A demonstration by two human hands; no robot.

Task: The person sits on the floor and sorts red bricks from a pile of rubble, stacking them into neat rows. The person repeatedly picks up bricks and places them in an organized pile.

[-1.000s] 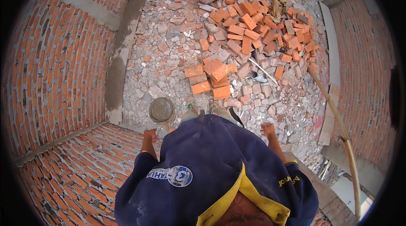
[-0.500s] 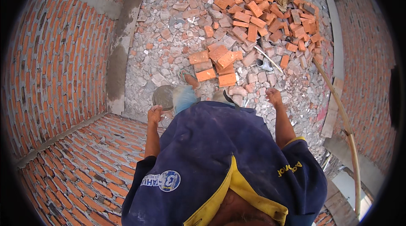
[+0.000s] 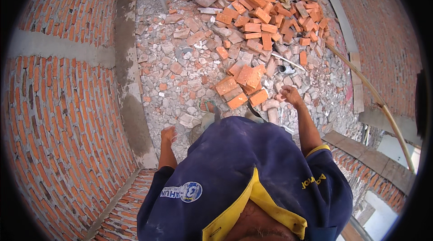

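Note:
My left hand (image 3: 169, 134) hangs over the rubble at my left side, empty, its fingers loosely bent and a little apart. On the other side, my right hand (image 3: 290, 95) is held out over the ground, also empty with half-curled fingers. Just left of it and beyond my body lies a small stack of orange bricks (image 3: 245, 78), some tilted on top of others. Neither hand appears to touch a brick. My sandalled foot (image 3: 208, 106) stands on the rubble left of that stack.
A large heap of loose bricks (image 3: 263, 14) lies farther off. Broken rubble (image 3: 176, 67) covers the ground. A grey pipe piece (image 3: 285, 69) and a white stick lie right of the stack. A long bamboo pole (image 3: 370, 88) leans at right. Brick walls (image 3: 58, 114) flank both sides.
The view has swung: the small brick stack and far heap sit differently in the picture, and a metal frame shows at the top. Both hands stay empty; my left has dropped lower in view.

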